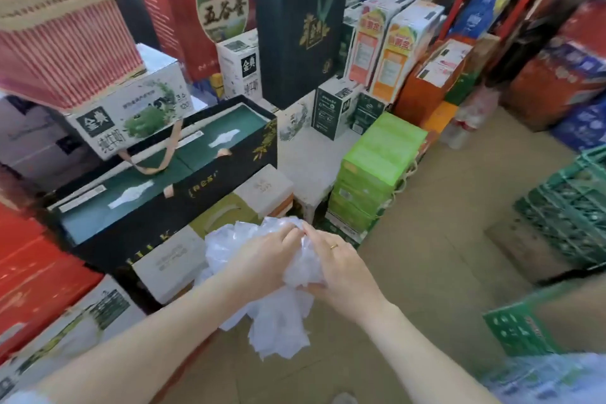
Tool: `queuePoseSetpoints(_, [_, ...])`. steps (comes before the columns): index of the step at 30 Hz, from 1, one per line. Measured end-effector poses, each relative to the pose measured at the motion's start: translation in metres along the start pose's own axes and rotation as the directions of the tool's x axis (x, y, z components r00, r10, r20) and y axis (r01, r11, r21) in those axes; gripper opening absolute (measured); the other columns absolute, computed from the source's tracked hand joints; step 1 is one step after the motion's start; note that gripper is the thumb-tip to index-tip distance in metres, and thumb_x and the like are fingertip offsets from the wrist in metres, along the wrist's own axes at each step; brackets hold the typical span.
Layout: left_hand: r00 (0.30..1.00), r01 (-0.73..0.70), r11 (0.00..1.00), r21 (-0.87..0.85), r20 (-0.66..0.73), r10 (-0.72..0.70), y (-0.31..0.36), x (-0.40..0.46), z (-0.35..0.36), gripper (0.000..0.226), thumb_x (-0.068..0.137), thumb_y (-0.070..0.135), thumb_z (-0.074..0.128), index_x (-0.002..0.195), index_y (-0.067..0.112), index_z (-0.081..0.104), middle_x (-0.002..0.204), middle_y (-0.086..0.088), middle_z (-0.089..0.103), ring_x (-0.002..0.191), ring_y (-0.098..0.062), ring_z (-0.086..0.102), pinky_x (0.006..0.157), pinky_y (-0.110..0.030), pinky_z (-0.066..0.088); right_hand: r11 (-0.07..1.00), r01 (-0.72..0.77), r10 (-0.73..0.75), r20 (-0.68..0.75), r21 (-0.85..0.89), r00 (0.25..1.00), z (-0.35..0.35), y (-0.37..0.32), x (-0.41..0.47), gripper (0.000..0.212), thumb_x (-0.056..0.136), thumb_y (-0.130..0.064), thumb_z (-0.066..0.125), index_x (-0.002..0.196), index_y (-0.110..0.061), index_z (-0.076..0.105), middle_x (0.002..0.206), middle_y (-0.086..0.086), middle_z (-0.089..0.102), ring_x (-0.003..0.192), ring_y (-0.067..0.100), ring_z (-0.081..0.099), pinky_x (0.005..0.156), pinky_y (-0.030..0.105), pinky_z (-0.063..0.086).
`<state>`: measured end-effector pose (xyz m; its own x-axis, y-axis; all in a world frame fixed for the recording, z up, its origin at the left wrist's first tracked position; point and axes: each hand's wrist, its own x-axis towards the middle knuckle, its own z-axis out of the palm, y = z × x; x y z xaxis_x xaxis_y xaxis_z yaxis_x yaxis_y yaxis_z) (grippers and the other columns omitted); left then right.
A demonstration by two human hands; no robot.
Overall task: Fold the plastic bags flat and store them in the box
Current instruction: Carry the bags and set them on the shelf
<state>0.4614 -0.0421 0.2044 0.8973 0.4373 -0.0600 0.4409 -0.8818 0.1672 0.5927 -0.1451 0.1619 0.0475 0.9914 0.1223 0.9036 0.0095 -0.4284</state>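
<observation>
A crumpled bundle of thin white plastic bags (278,321) hangs in front of me, above the floor. My left hand (262,259) grips the bundle's upper left part. My right hand (337,269), with a ring on one finger, clasps the upper right part, fingertips meeting the left hand at the top. Loose ends of the bags dangle below both hands. More clear plastic (541,377) lies at the bottom right corner. Which box is meant for storage I cannot tell.
Stacked gift boxes surround me: a long black and green box (157,193) on the left, red boxes (36,272) at far left, green cartons (377,170) ahead, green plastic crates (570,207) on the right. Bare tan floor (442,239) runs between them.
</observation>
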Motion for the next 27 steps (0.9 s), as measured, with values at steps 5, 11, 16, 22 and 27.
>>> queuePoseSetpoints(5, [0.999, -0.025, 0.992, -0.127, -0.048, 0.019, 0.074, 0.094, 0.008, 0.094, 0.023, 0.025, 0.087, 0.105, 0.013, 0.045, 0.106, -0.002, 0.048, 0.063, -0.02, 0.063, 0.047, -0.018, 0.044, 0.984, -0.036, 0.007, -0.166, -0.173, 0.986, -0.059, 0.109, -0.025, 0.074, 0.039, -0.018, 0.088, 0.101, -0.013, 0.05, 0.072, -0.003, 0.063, 0.059, 0.017, 0.061, 0.055, 0.017, 0.044])
queuePoseSetpoints(11, [0.999, 0.012, 1.0, -0.017, -0.04, -0.013, 0.138, 0.19, 0.024, 0.097, 0.046, 0.08, 0.046, 0.123, 0.022, 0.044, 0.114, 0.006, 0.06, 0.121, -0.035, 0.049, 0.105, -0.05, 0.011, 0.936, -0.227, 0.294, -0.241, 0.27, 0.925, -0.121, 0.22, -0.06, 0.017, 0.069, -0.008, 0.062, 0.085, -0.005, 0.06, 0.073, -0.001, 0.055, 0.065, 0.016, 0.047, 0.057, 0.022, 0.035])
queuePoseSetpoints(16, [0.998, -0.043, 0.957, -0.288, 0.037, 0.056, 0.176, 0.287, 0.034, 0.086, 0.061, 0.055, 0.059, 0.133, 0.035, 0.015, 0.115, -0.003, 0.061, 0.097, -0.028, 0.061, 0.08, -0.039, 0.048, 0.73, -0.358, 0.579, -0.249, 0.582, 0.776, -0.156, 0.301, -0.061, 0.028, 0.066, -0.03, 0.049, 0.082, -0.009, 0.059, 0.08, 0.008, 0.06, 0.071, 0.018, 0.053, 0.06, 0.027, 0.039])
queuePoseSetpoints(22, [0.98, -0.185, 0.939, -0.289, 0.012, 0.197, 0.212, 0.461, 0.04, 0.076, 0.074, 0.015, 0.062, 0.131, 0.039, 0.017, 0.133, 0.003, 0.051, 0.103, -0.03, 0.058, 0.075, -0.036, 0.05, 0.734, -0.575, 0.633, -0.056, 0.363, 0.772, -0.219, 0.436, -0.032, 0.079, 0.086, -0.015, 0.055, 0.148, -0.022, 0.006, 0.153, -0.003, 0.016, 0.137, 0.013, 0.029, 0.099, 0.021, 0.035])
queuePoseSetpoints(27, [0.982, -0.172, 0.943, -0.284, 0.023, 0.186, 0.246, 0.625, 0.007, 0.066, 0.077, 0.018, 0.059, 0.137, 0.02, 0.033, 0.136, 0.004, 0.046, 0.111, -0.027, 0.054, 0.082, -0.034, 0.046, 0.78, -0.595, 0.61, -0.028, 0.193, 0.792, -0.296, 0.532, 0.017, 0.115, 0.071, -0.055, 0.069, 0.133, -0.05, -0.027, 0.149, -0.024, -0.015, 0.131, 0.012, 0.036, 0.076, 0.024, 0.042])
